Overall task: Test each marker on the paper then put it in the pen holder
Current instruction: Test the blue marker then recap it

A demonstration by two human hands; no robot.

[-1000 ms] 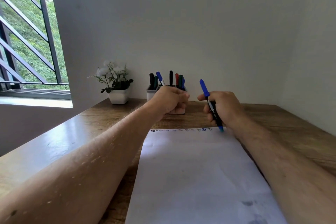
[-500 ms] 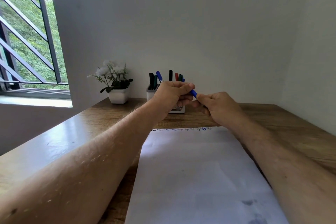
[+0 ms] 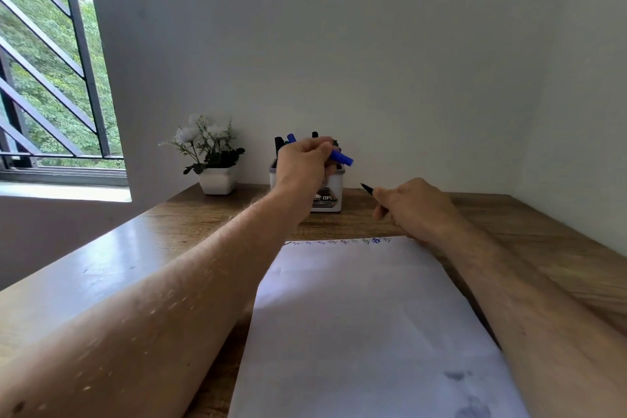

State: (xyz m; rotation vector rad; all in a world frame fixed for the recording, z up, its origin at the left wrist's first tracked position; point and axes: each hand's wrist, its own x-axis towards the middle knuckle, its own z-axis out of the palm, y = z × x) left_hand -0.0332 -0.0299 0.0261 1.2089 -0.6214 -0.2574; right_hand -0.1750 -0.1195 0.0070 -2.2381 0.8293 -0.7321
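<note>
My left hand (image 3: 303, 168) is raised in front of the white pen holder (image 3: 327, 204) and pinches a blue marker cap (image 3: 341, 157) that sticks out to the right. Several markers stand in the holder, mostly hidden behind this hand. To the right, my right hand (image 3: 415, 210) grips the marker (image 3: 367, 188); only its dark end shows, pointing up and left toward the cap. Cap and marker are apart. The white paper (image 3: 366, 316) lies on the wooden desk (image 3: 142, 258) below both hands, with a row of small coloured marks (image 3: 342, 242) along its far edge.
A white pot with white flowers (image 3: 217, 163) stands left of the holder against the wall. A barred window (image 3: 51, 78) is at the far left. Walls close the desk at the back and right. Grey smudges (image 3: 456, 375) mark the paper's near right corner.
The right hand lifted the blue marker off the paper and brought it to the left hand. The left hand took the blue cap off its end, and the hands have now parted.
</note>
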